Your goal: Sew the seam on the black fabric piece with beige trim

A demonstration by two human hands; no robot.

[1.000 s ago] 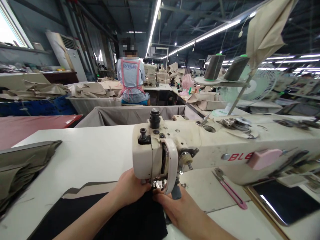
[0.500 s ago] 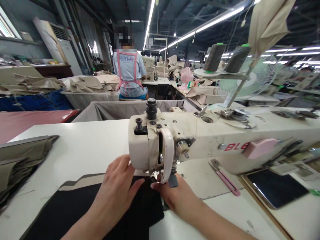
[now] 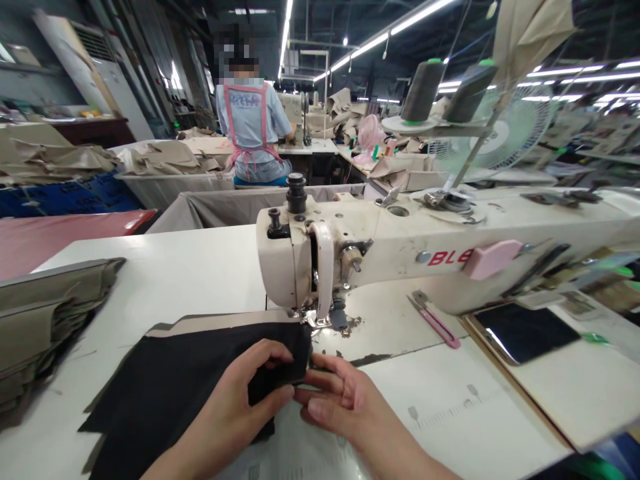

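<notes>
A black fabric piece (image 3: 185,380) with a tan strip along its far edge lies on the white table (image 3: 200,280), its right end under the presser foot of a cream sewing machine (image 3: 380,253). My left hand (image 3: 235,413) curls over the fabric's near right corner, thumb and fingers pinching the edge. My right hand (image 3: 340,400) touches the same corner from the right, with its fingers pressed together on the cloth edge.
A stack of olive fabric pieces (image 3: 45,320) sits at the table's left. Pink thread snips (image 3: 435,320) and a dark phone (image 3: 525,330) lie to the right of the needle. Ahead, a person in a pink apron (image 3: 250,127) sits at another machine. A fan (image 3: 510,133) stands behind.
Both hands have drawn back from the needle area toward me and now grip the fabric's near corner. The view has tilted down, showing more of the black piece.
</notes>
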